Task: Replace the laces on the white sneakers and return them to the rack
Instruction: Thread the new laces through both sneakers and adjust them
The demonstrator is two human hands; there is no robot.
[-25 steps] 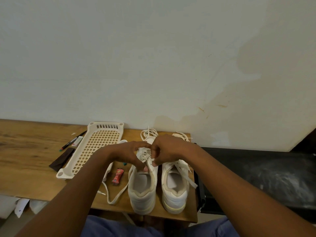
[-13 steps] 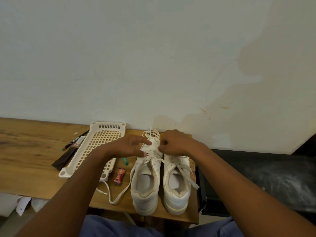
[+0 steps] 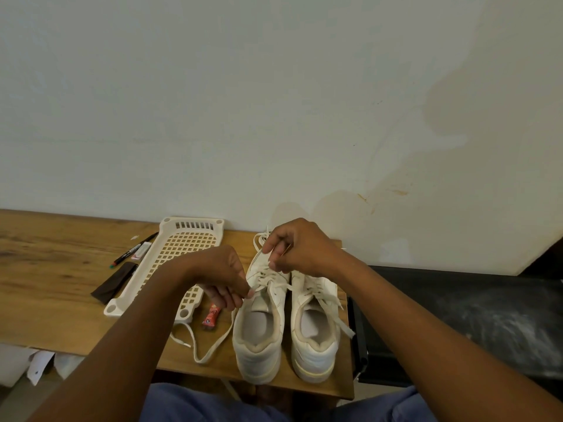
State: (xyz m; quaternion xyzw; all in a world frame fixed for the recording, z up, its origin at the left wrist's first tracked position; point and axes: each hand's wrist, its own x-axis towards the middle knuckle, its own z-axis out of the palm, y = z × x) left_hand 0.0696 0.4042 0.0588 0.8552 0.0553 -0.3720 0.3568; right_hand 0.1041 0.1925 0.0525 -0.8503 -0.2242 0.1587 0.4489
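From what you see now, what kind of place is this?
Probably a plain room at home or a small workroom, not a shop. A wooden table stands against a stained, bare wall; on the table lie sneakers, a plastic rack and markers.

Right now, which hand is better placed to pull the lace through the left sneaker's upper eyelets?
Left. The left hand already pinches the lace beside the left sneaker's upper eyelets; the right hand holds lace farther up, near the toe.

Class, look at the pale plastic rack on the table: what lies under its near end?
A white lace runs out from beneath the rack near its front corner and loops across the table. How far it reaches underneath is covered by the rack.
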